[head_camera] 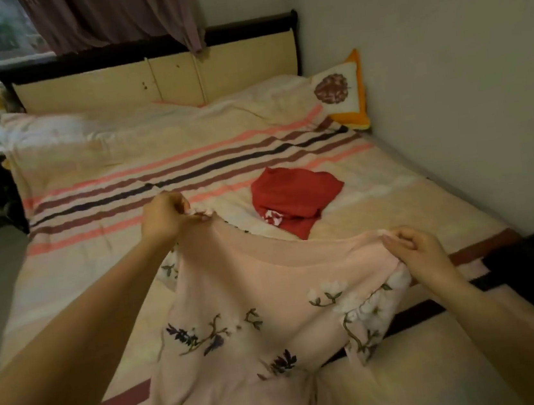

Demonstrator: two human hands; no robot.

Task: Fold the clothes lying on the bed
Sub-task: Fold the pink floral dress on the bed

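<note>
Over striped bed (84, 204), left hand (163, 220) and right hand (421, 252) pinch a pink floral garment (254, 304) taut.

No readable text; white print on red garment (294, 204) illegible.

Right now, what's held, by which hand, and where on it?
Both hands hold the pink floral garment by its top edge: left hand pinches one upper corner, right hand the other.
</note>
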